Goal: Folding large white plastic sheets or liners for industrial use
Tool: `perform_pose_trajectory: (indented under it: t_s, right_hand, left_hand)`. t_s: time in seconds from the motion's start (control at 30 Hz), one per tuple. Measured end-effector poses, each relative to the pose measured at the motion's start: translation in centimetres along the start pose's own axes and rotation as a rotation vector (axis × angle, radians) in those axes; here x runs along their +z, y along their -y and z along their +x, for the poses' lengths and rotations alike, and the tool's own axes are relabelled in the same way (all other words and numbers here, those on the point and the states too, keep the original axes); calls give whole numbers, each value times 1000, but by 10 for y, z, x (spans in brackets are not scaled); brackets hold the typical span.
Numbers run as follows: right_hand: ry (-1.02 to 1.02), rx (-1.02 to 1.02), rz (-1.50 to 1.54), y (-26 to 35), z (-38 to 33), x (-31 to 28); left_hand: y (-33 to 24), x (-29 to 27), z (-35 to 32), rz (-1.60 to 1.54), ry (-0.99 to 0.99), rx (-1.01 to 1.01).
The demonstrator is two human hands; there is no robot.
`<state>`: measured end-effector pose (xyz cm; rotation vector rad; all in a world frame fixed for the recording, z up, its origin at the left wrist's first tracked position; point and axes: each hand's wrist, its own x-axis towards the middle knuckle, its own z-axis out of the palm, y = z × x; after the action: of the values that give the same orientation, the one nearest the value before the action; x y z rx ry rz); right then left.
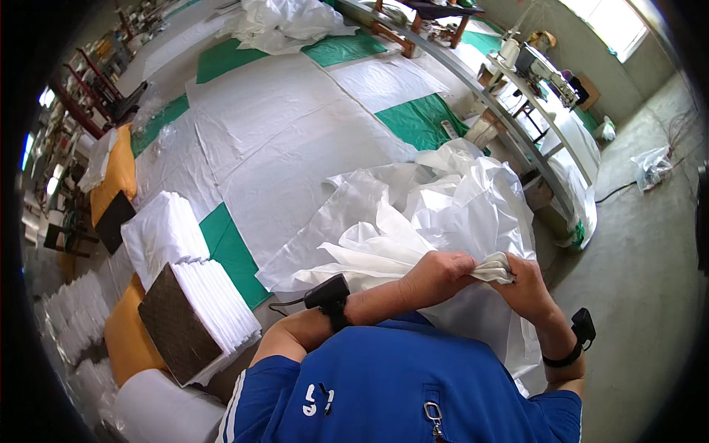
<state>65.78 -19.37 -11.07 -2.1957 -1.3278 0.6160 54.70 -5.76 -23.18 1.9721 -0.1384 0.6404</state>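
Pinching white fabric (493, 267) between left hand (436, 277) and right hand (528, 284) fingers

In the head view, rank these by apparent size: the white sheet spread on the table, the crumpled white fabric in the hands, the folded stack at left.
1. Spread sheet
2. Crumpled fabric, nearer the camera, so unsure
3. Folded stack

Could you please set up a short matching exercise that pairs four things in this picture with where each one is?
Things:
1. bunched white fabric piece
2. stack of folded white cloths
3. small black wrist device
4. green table cover

Places:
A. beneath the spread white sheets
B. strapped on the left forearm
C. gripped between both hands
D. on the brown board at the left

Pairs: 1-C, 2-D, 3-B, 4-A
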Motion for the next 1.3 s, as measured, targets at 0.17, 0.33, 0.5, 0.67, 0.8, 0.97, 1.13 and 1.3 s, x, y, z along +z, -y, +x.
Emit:
perform_pose_trajectory:
  t_s: [0.17,0.33,0.5,0.67,0.8,0.97,1.13,1.3]
  right_hand:
    - [-334,-194,-207,25,-76,-23]
    - [-558,-196,-342,61,-178,-49]
    - [-783,344,-39,36,-271,-37]
    - [-1005,318,-231,64,-314,-12]
    - [-1002,-162,-522,128,-359,-2]
    - [-912,-172,-671,134,-452,-8]
    - [-916,-51,-695,125,-515,11]
    - [-1046,130,-430,104,-581,32]
  left_hand:
    - [10,-9,-43,149,-140,44]
    - [98,-64,-137,325,449,-168]
    - [67,-68,-163,-324,1132,-642]
    - [91,-50,-134,-562,860,-1068]
    - [172,-19,-99,126,120,-663]
    - [222,64,-89,452,753,-693]
    - [220,160,-126,-43,554,-1002]
    - [240,145,-102,-1356,-422,-911]
